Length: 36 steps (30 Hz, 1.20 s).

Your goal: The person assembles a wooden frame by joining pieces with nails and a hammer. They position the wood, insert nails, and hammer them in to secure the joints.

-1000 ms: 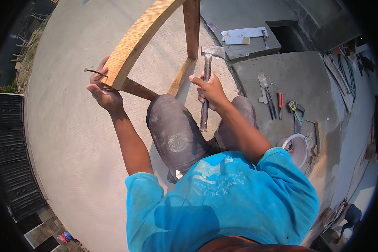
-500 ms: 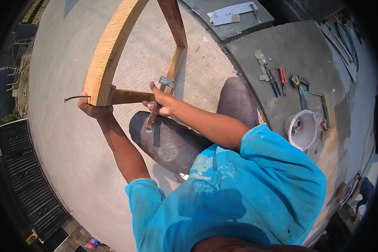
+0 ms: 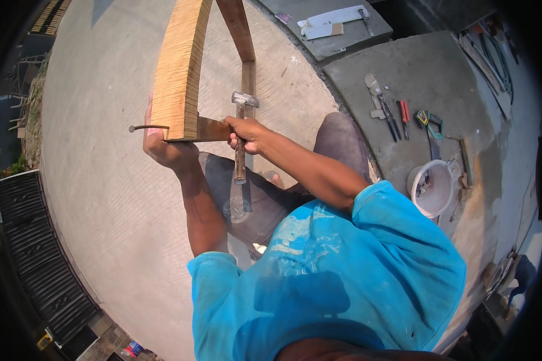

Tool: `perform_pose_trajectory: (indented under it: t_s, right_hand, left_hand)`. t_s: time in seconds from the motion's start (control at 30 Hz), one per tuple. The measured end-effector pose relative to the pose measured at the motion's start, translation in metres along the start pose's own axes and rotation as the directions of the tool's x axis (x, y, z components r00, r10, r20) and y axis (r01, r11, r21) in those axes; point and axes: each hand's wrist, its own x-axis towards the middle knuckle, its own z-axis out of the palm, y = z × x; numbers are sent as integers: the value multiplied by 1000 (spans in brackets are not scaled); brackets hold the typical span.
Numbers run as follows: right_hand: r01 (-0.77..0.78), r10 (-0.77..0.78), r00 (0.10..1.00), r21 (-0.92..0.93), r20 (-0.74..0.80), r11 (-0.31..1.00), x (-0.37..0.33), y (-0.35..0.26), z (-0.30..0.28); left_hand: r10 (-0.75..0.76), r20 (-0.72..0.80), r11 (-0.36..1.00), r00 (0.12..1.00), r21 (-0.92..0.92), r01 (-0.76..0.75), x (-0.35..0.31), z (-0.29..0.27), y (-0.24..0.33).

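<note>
A wooden frame (image 3: 180,72) made of pale and darker boards stands tilted up in front of me. My left hand (image 3: 171,151) grips its near corner from below, fingers wrapped round the wood. A long bent nail (image 3: 147,127) sticks out to the left from that corner, just above my left hand. My right hand (image 3: 247,133) is closed round the handle of a hammer (image 3: 240,159), its metal head up and pointing away from me. The fingers of this hand lie against the end of the short crosspiece (image 3: 212,129); whether they also grip it is hard to see.
On the grey slab at right lie pliers (image 3: 391,119), a red-handled tool (image 3: 404,114), a handsaw (image 3: 430,129), a trowel (image 3: 375,93) and a white bucket (image 3: 430,188). A white board (image 3: 331,23) lies beyond. A black gate (image 3: 36,240) stands at far left.
The frame and my left hand have shifted right, and the frame has turned more upright. My right hand has moved right, its fingers closing more tightly round the hammer, which now points straighter away.
</note>
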Motion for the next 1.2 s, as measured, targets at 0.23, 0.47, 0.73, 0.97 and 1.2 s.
perform_pose_trajectory:
  t_s: [0.23, 0.47, 0.73, 0.97, 1.2]
  right_hand:
    - [36, -25, 999, -373, 36, 927, -18, -73, -53]
    - [16, -56, 997, -622, -46, 783, -33, -138, -89]
    - [65, -19, 996, -548, 88, 834, -17, -159, -114]
    - [131, -100, 991, -577, 85, 806, -56, -157, -107]
    - [418, -657, 753, -788, 22, 452, -122, -144, -123]
  left_hand:
    - [-32, -222, 973, 974, -231, -20, -22, 87, 10]
    - [-337, -97, 836, 937, -489, 250, -42, 122, 24]
    - [-255, 319, 774, 913, -498, 390, -16, 119, 12]
    - [-165, 330, 787, 930, -523, 325, -14, 136, 18]
    - [-191, 308, 789, 932, -517, 332, -6, 143, 1]
